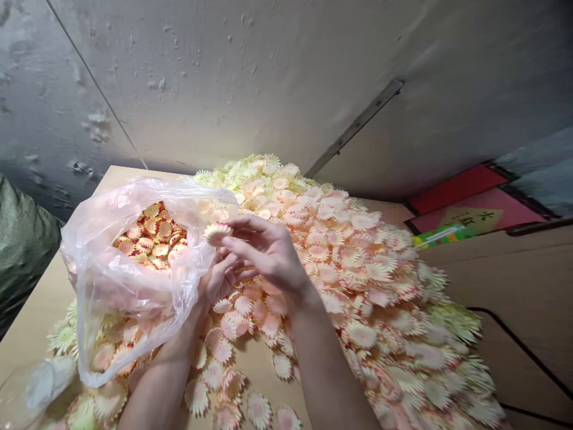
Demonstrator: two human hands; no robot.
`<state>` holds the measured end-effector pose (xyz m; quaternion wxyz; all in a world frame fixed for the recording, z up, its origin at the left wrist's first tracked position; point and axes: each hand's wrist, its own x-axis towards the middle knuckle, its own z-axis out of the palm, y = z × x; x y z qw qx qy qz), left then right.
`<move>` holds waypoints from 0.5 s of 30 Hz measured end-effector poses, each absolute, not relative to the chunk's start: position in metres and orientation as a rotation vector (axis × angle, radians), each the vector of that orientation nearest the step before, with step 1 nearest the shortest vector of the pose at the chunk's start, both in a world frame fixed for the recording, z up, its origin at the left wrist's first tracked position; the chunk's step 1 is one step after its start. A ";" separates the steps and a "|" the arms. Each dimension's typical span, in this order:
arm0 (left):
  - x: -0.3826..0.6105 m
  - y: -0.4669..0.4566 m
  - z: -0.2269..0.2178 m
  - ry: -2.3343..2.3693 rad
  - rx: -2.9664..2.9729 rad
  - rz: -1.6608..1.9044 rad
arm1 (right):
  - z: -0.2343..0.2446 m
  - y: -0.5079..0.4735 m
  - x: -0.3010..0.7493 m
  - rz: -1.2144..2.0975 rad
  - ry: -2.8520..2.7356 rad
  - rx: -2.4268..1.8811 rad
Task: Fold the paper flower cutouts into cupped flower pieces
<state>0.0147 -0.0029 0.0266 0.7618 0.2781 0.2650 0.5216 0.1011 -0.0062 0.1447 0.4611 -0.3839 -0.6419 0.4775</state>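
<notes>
My right hand (273, 251) pinches a pale artificial flower head (218, 234) with pink-tipped petals between thumb and forefinger, near the edge of the plastic bag. Just below and partly behind it is my left hand (219, 278). Its fingers are curled, and whatever is in them is hidden. To the left stands the open, translucent plastic bag (85, 239), with yellowish, red-edged flower pieces (154, 239) inside. A large heap of pale pink and cream flower heads (340, 257) spreads behind my hands and to their right.
Loose flower heads (259, 409) lie on the wooden tabletop (250, 364) between my forearms. A clear plastic cup (38, 388) is at the lower left. Dark green fabric (27, 251) bulges beyond the table's left edge. A peeling wall (246, 89) rises behind; red printed items (474, 203) are at right.
</notes>
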 end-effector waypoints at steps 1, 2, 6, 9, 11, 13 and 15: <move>0.013 -0.003 0.029 0.533 0.588 1.105 | 0.145 -0.006 0.116 1.210 -1.557 -1.001; 0.011 -0.003 0.031 0.484 0.567 1.088 | 0.144 -0.004 0.130 1.218 -1.550 -1.063; 0.009 -0.003 0.035 0.450 0.590 1.152 | 0.133 0.003 0.162 1.118 -1.582 -1.290; 0.011 -0.003 0.033 0.493 0.691 1.214 | 0.124 0.005 0.167 1.003 -1.658 -1.318; 0.012 -0.003 0.031 0.544 0.725 1.240 | 0.121 0.003 0.166 0.921 -1.771 -1.300; 0.012 -0.003 0.029 0.627 0.751 1.247 | 0.122 0.002 0.166 0.876 -1.901 -1.281; 0.011 -0.003 0.028 0.699 0.790 1.233 | 0.125 0.000 0.168 0.882 -1.997 -1.276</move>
